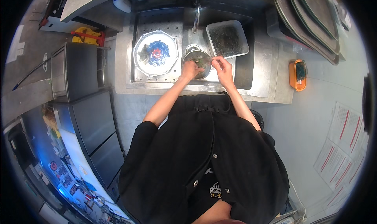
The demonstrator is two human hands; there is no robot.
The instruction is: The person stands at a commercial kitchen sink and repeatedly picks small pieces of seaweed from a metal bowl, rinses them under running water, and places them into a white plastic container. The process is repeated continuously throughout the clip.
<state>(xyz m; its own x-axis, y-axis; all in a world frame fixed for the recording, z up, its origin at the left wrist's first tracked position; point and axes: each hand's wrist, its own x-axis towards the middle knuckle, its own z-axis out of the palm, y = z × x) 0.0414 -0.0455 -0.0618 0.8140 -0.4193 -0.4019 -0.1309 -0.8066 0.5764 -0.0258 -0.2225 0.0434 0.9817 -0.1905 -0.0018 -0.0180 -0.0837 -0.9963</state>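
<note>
A round metal bowl (203,74) stands in the sink below the faucet (196,19), with green leafy sprigs (200,61) in it. My left hand (191,69) reaches over the bowl's left side, its fingers down at the greens. At the bowl's right rim my right hand (223,68) pinches a small piece of something, too small to name. Behind it, a clear plastic tub (244,53) holds a dark, wet mass. On the perforated steel drainboard to the left sits a white faceted plate (141,65) with a blue and red centre and a small greyish-green clump.
Large trays (306,26) lean at the upper right. An orange container (291,76) with a dark green scouring pad is mounted on the right. A white bottle (122,4) lies at the upper left. The deep sink basin (246,73) is on the right; steel cabinets (94,121) stand left.
</note>
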